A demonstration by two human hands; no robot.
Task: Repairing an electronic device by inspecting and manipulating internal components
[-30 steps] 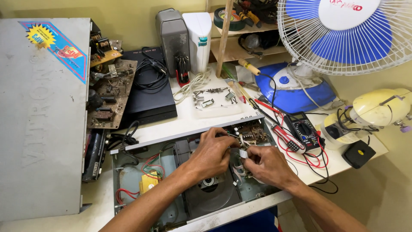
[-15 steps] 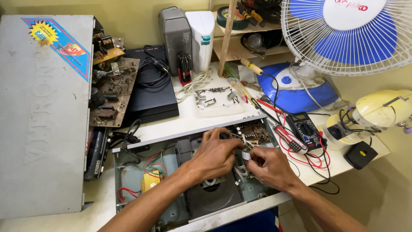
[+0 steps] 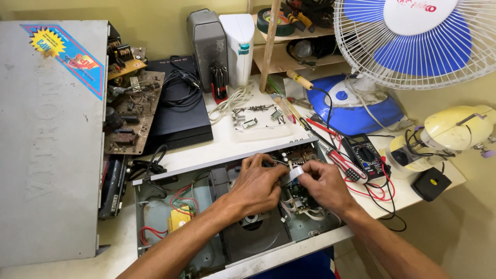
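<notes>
Left hand (image 3: 257, 187) curled on drive (image 3: 248, 227) in open player (image 3: 155, 217), steadying | right hand (image 3: 321, 185) pinching flat cable (image 3: 294, 174) over board (image 3: 299, 199) | lid (image 3: 49, 139) aside for access

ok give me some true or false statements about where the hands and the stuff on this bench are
1. Both hands are inside the opened disc player chassis. True: the left hand and right hand meet over its circuit board.
2. The right hand pinches a flat grey ribbon cable. True.
3. The multimeter lies left of the chassis. False: it lies to the right, among red leads.
4. The fan has red blades. False: they are blue.
5. The grey metal cover sits on the left of the bench. True.
6. The left hand holds a screwdriver. False: no tool shows in it.
</notes>
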